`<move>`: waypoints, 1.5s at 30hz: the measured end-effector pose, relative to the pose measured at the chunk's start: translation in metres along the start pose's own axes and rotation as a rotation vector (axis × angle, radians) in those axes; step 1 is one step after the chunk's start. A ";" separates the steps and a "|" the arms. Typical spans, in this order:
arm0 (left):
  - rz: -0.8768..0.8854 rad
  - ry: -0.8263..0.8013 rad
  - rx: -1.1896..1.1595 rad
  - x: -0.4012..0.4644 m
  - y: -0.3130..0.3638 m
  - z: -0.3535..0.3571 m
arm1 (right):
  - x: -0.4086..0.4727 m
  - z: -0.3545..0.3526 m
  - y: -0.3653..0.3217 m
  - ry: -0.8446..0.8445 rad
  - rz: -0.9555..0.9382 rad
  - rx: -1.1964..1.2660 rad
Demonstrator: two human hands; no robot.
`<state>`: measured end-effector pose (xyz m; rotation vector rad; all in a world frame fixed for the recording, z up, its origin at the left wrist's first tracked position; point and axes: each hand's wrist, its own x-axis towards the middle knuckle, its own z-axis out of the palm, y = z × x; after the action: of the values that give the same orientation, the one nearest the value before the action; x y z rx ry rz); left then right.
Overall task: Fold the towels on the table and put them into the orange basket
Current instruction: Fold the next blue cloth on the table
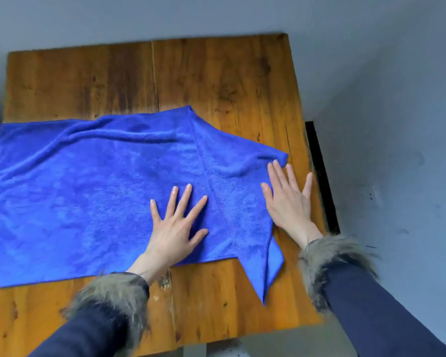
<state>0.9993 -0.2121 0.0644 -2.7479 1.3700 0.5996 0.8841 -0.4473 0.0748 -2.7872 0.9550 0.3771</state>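
1. Head view: a blue towel (93, 191) lies spread on the wooden table (216, 81), its right end folded over slantwise.
2. Left hand (175, 225) presses flat on the towel, fingers splayed wide.
3. Right hand (287, 199) lies flat, fingers straight, across the towel's right edge and the table, holding nothing.

The towel (101, 191) under my hands is solid bright blue. The table (216, 81) is orange-brown wood with dark grain streaks. My sleeves (386, 310) are navy with grey-brown fur cuffs (330, 258).
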 end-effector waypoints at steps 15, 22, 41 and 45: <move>-0.124 0.098 -0.033 0.049 0.039 -0.015 | 0.028 0.008 -0.011 0.006 -0.194 0.018; -0.158 0.108 -0.001 0.055 0.043 -0.005 | 0.094 -0.012 0.033 0.013 -0.259 -0.052; 0.048 0.027 0.060 0.059 0.071 -0.013 | -0.018 0.004 0.081 0.019 0.281 0.548; 0.173 -0.036 0.056 0.037 0.097 -0.003 | -0.039 0.001 0.099 -0.102 0.504 0.775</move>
<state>0.9457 -0.3006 0.0700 -2.5809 1.6014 0.6034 0.7925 -0.5017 0.0772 -1.8110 1.4015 0.1509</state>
